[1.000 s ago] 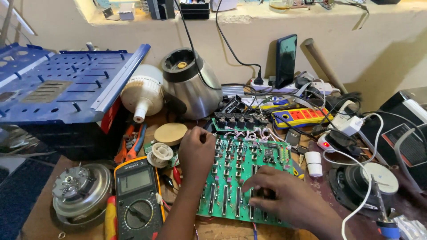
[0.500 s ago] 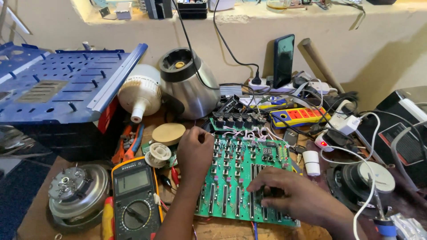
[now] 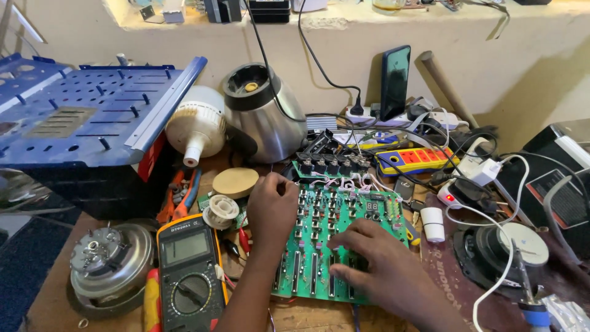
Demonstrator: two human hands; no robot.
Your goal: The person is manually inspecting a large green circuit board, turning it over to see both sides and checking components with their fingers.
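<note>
- Green circuit board (image 3: 335,237) lies flat on the desk (image 3: 295,313), near its front edge, centre of view; both hands rest on it.
- Left hand (image 3: 271,206) sits loosely curled on the board's left edge, knuckles up, clamped on nothing that shows.
- Right hand (image 3: 369,258) lies palm down on the board's lower right part, fingers (image 3: 344,243) spread over the components; whether it pinches anything, cannot tell.
- Hands are apart, with bare board between them.
- Just left of the left hand: small solder spool (image 3: 220,211) and round tan disc (image 3: 235,182).
- Yellow-cased multimeter (image 3: 189,270) lies left of the forearm, beside a silver motor (image 3: 109,261).
- Behind the board: row of black components with white wires (image 3: 332,165), then a steel blender base (image 3: 261,117) and a white plastic part (image 3: 193,126).
- Far left: blue perforated case (image 3: 92,110).
- Right of the board: white cylinder (image 3: 432,224), yellow power strip (image 3: 418,160), tangled cables, loudspeaker (image 3: 491,252).
- Dark phone (image 3: 394,80) leans upright against the wall.
</note>
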